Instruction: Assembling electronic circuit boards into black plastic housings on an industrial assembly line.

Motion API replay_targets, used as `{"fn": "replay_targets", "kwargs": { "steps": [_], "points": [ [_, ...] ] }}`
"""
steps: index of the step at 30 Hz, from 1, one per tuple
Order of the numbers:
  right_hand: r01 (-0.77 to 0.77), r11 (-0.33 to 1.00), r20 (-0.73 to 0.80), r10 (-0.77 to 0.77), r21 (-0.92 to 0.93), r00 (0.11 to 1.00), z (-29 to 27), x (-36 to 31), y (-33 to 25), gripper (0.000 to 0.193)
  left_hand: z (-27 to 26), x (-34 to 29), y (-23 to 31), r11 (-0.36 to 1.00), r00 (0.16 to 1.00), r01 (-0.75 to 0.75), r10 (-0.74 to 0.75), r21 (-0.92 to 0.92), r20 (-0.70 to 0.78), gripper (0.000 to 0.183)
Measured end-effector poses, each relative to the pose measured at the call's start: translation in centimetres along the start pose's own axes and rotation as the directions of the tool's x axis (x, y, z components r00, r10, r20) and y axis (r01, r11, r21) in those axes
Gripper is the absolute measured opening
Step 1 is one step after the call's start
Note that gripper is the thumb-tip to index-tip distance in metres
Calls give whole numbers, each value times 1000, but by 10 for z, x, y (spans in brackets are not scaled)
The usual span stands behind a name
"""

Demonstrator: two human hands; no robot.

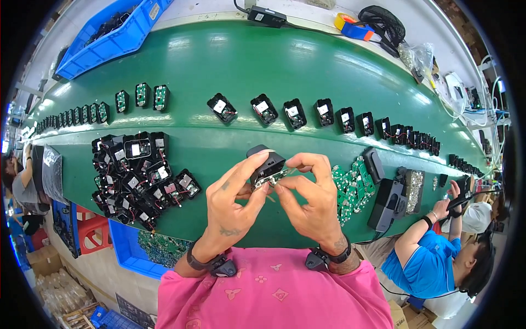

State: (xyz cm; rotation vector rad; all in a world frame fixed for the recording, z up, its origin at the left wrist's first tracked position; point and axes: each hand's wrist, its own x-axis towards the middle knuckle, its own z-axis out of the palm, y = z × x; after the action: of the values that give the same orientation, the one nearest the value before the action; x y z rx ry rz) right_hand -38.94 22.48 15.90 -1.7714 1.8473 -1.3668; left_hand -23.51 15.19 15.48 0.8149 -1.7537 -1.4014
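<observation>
Over the near edge of the green bench, my left hand (233,194) grips a black plastic housing (269,163), tilted so its open side faces my right hand. A small circuit board (274,177) shows at the housing's opening, partly hidden by fingertips. The thumb and fingers of my right hand (311,197) are pinched together at the board's edge. To the left lies a heap of black housings (134,178) with white parts and red wires inside. Close to my right hand is a pile of bare green circuit boards (353,189).
A row of open black housings (296,113) runs along the bench (189,71). A power tool or black device (383,204) and a tray of small metal parts (415,192) are at right. Blue bins (104,38) stand far left and below. A co-worker (433,263) sits at right.
</observation>
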Motion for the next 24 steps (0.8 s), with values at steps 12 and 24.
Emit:
{"fn": "replay_targets", "kwargs": {
  "steps": [12, 24],
  "points": [
    [-33, 999, 53, 33, 8, 998, 8, 1, 1, 11, 1, -2, -7, 970, 991, -113, 125, 215, -42, 52],
    [-117, 988, 174, 98, 104, 980, 12, 6, -1, 8, -5, -7, -8, 949, 970, 209, -232, -237, -75, 51]
  ]
}}
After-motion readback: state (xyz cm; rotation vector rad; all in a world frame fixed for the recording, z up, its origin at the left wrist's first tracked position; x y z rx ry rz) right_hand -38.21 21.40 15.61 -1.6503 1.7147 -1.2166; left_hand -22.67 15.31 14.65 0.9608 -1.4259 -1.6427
